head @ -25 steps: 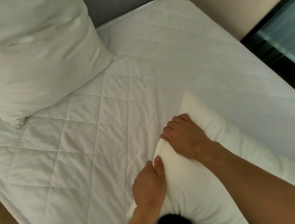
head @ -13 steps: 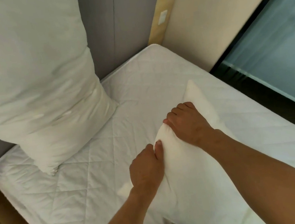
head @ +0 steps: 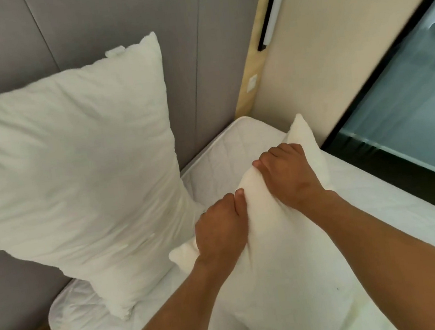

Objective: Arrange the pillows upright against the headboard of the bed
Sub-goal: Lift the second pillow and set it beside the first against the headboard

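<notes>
**Second pillow in hand, one already up**

Two pillows, two hands. First pillow (head: 75,167) stands upright at left, leaning on the grey headboard (head: 197,45), so it looks done. Second pillow (head: 275,253) is gripped at its far edge w/ both hands: left hand (head: 219,229) and right hand (head: 288,175) pinch the cloth, prob. to swing it toward the free spot at far right of the bed (head: 236,146).
</notes>
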